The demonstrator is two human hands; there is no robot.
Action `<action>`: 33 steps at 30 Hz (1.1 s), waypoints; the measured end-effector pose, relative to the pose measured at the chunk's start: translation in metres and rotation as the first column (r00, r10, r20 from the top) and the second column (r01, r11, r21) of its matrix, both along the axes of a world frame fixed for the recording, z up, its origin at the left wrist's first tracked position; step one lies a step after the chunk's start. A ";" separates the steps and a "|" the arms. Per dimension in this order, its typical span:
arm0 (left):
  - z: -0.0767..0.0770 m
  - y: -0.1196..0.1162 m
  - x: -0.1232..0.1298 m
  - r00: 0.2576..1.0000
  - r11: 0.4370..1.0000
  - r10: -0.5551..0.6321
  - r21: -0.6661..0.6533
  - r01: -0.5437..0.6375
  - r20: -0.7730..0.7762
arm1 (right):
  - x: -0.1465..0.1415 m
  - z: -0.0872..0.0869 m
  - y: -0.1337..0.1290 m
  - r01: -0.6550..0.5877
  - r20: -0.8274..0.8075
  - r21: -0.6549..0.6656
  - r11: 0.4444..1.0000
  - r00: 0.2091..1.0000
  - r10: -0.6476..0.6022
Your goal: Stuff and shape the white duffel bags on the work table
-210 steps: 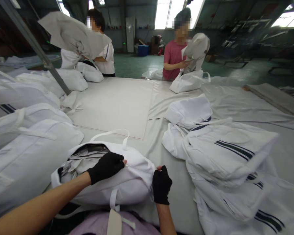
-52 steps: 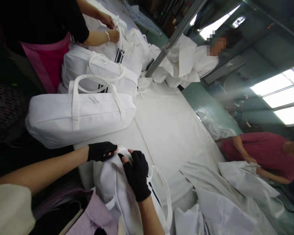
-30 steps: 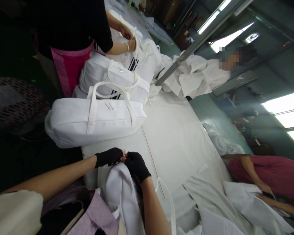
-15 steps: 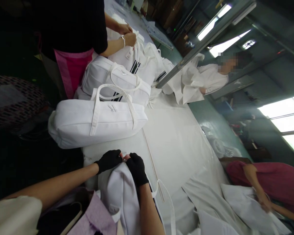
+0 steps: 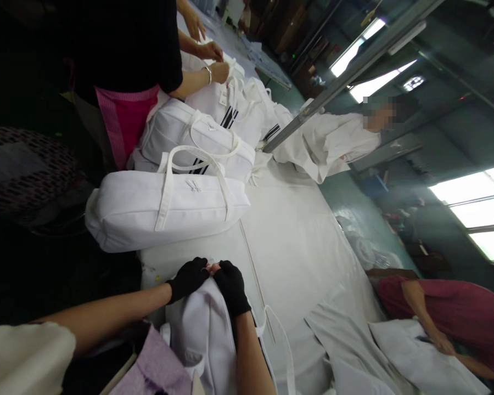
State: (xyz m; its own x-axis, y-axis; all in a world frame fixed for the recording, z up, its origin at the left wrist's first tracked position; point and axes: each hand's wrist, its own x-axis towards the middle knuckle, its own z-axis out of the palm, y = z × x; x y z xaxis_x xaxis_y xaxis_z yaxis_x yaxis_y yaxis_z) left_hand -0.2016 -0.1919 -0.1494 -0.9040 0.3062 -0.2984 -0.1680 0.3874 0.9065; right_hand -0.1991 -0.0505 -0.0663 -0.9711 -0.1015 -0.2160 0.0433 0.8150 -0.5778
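Observation:
Directly in front of me a white bag [image 5: 201, 323] lies on the covered table, its far end toward the table's middle. At that far end my left hand [image 5: 189, 278] and my right hand [image 5: 230, 285], both in black fingerless gloves, meet with their fingertips closed together. They pinch the end of the white bag; what small part lies between the fingers is hidden. My right forearm crosses the bag's top, and a white strap loops out to its right. Just beyond my hands sits a finished-looking white bag [image 5: 168, 206] with two upright handles and zipper pulls on top.
More white bags [image 5: 206, 137] with dark stripes stand behind it, where a person in black [image 5: 123, 55] works. A metal post [image 5: 313, 104] rises at the far side. White cloth [image 5: 333, 140] is held by another person, and a person in red [image 5: 453, 307] handles white fabric at right.
Both hands stay together at the bag's end with only a slight shift. The view has moved a little. At the back, an extra hand shows, and the white cloth at the post has lowered.

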 end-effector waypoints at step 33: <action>-0.002 -0.013 -0.013 0.999 0.997 -0.048 -0.060 0.046 -0.019 | 0.285 0.057 0.076 0.537 -0.016 -0.147 0.831 0.838 -0.545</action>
State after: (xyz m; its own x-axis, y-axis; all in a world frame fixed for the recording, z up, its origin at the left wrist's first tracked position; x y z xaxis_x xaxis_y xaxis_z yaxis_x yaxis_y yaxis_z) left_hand -0.2148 -0.2044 -0.1518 -0.8952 0.3306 -0.2988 -0.1298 0.4479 0.8846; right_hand 0.0855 0.0258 -0.0096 -0.8887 0.4205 -0.1828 0.4201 0.5873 -0.6918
